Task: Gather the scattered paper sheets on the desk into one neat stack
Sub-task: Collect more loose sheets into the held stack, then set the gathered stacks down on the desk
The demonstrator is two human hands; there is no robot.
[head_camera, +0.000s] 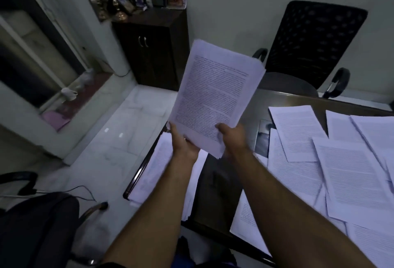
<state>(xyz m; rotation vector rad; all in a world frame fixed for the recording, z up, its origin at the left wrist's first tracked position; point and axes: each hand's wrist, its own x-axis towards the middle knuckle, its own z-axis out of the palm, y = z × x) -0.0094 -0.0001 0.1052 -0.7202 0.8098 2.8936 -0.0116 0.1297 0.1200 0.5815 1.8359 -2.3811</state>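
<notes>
A partial stack (215,97) is held upright above the desk's (215,184) left end, left hand (184,146) and right hand (232,137) gripping its bottom edge. Many loose sheets (341,171) lie scattered on the right, more (153,171) beneath the arms; roughly midway.

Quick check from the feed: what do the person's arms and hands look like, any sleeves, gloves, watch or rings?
Both forearms are bare along their whole visible length; no sleeve cuff shows. The left hand and right hand wear no gloves. No watch or band shows at either wrist. Rings cannot be ruled out: the picture is dim and most fingers are hidden.
</notes>
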